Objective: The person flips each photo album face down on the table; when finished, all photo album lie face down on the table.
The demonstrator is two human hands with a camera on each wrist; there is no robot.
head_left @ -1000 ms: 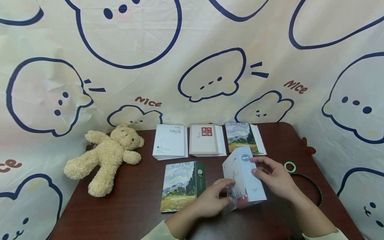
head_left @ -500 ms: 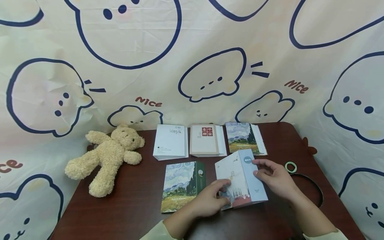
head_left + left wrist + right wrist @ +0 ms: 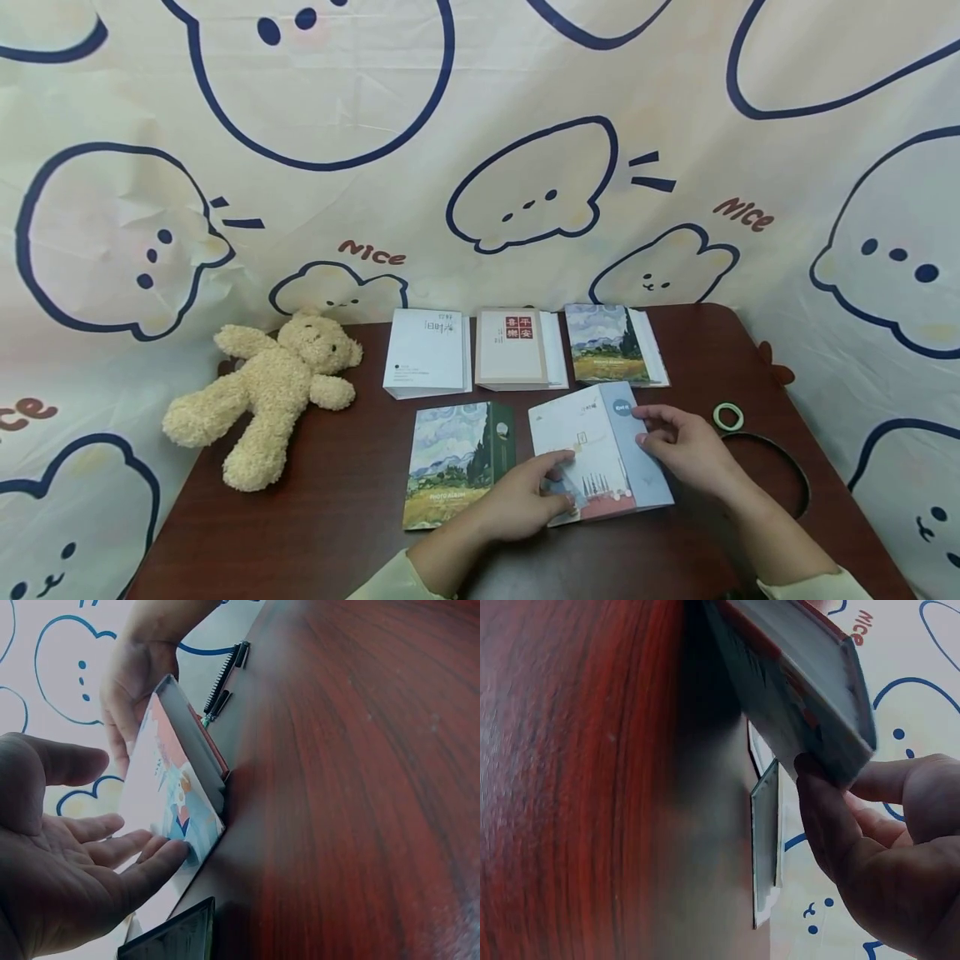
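**Pale album with a blue spine tilted between two hands**

The right hand pinches the album at its spine side, thumb on one face and fingers on the other. The left hand lies along the opposite side, its fingers loosely extended against the front cover and its thumb standing apart.

The album is thick and tilted, at the near right of the table. Its front is off-white, with small dark writing near the top and a little outlined square below. Lower down, a row of thin dark upright strokes rises above a pinkish-red patch at the near edge. The spine is plain light blue, apart from a darker blue disc near its top with pale lettering too small to read. From the wrists, a grey, smooth-looking block shows between the covers.

Just left of it lies a landscape-covered album with a dark green spine. Behind stand in a row a white album, a beige album and a second landscape album. Right of the hands are a green ring and a black curved band; far left, a cream teddy bear.
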